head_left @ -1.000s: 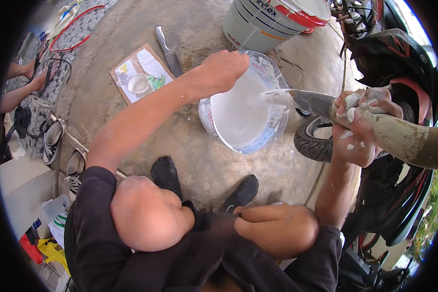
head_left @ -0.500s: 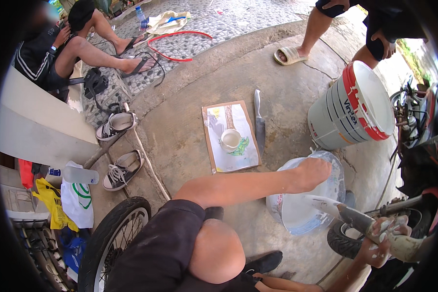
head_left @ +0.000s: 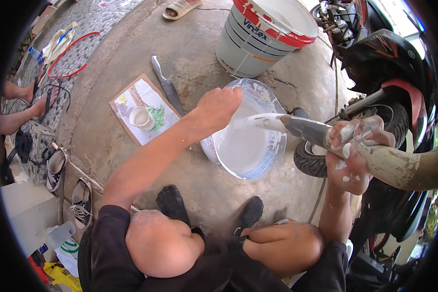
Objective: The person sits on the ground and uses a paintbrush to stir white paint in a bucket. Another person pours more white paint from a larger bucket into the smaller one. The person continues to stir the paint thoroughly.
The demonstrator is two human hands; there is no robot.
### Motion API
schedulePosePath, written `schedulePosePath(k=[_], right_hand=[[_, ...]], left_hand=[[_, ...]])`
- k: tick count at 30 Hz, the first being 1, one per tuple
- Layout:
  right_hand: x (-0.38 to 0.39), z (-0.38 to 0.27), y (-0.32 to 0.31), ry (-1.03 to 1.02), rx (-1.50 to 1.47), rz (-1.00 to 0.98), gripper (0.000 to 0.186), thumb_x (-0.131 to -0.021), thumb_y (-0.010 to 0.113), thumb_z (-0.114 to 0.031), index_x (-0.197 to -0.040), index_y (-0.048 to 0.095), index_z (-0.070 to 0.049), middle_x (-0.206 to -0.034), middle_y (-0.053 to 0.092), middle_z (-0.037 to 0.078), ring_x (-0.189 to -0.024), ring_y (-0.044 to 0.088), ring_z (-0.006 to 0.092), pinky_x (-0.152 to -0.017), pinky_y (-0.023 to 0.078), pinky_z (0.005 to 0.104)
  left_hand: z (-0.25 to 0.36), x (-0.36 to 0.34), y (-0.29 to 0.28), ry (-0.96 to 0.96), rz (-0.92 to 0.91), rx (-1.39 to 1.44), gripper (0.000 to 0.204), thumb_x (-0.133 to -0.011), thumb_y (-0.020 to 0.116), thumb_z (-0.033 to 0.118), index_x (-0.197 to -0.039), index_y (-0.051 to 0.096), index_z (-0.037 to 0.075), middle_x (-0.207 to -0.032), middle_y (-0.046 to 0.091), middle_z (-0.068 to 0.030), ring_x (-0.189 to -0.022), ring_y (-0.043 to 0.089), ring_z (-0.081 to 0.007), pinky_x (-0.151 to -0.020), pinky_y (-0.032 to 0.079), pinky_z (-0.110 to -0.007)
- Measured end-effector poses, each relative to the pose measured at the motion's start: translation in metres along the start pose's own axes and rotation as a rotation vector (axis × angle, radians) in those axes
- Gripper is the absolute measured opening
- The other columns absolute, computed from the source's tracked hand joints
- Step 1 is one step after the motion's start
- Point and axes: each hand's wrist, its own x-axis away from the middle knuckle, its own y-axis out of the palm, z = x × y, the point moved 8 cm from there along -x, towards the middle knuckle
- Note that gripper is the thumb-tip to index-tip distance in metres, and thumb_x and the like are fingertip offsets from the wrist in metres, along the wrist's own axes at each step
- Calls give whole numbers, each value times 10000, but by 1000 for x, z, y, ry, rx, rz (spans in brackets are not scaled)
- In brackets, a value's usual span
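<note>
Gripped at its far rim by the left hand [head_left: 218, 108], a clear plastic basin [head_left: 246, 141] of white liquid sits on the concrete floor [head_left: 131, 160]. Right hand [head_left: 353, 155], paste-smeared, clenches a pale curved horn [head_left: 345, 143], its tip over the basin. Beyond stands a white bucket [head_left: 258, 36]; a knife [head_left: 168, 87] lies left.

Bright, even daylight falls on the scene, with soft shadows. Beyond the hands the fisheye bends edges toward a black rim. Focus is sharp.

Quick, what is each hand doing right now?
Left hand: closed on the rim of the clear tub of white liquid.
Right hand: closed around the smeared trowel handle.
</note>
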Motion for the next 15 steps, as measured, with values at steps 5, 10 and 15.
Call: schedulePosePath(k=[5,10,15], right_hand=[[2,2,-11,91,-154,-20,348,-691,576,14,-974,392,-66,-894,418,84,-628,550,208,-556,473,316],[-3,-1,-9,250,-106,-83,336,-706,615,-47,-954,389,-54,-914,436,84,-594,562,226,-546,476,335],[-7,-10,-22,-71,24,-168,401,-641,570,20,-996,391,-30,-920,409,124,-720,531,212,-547,474,357]], left_hand=[[0,-4,6,2,-27,13,211,-714,531,-88,-912,464,-56,-805,596,-243,-791,612,-427,-657,506,-473],[-2,2,1,13,45,-40,182,-673,516,-124,-830,467,-46,-744,597,-238,-754,628,-413,-630,525,-463],[-2,0,4,-29,-29,-3,186,-711,522,-98,-880,457,-53,-787,591,-259,-779,600,-442,-668,489,-487]])
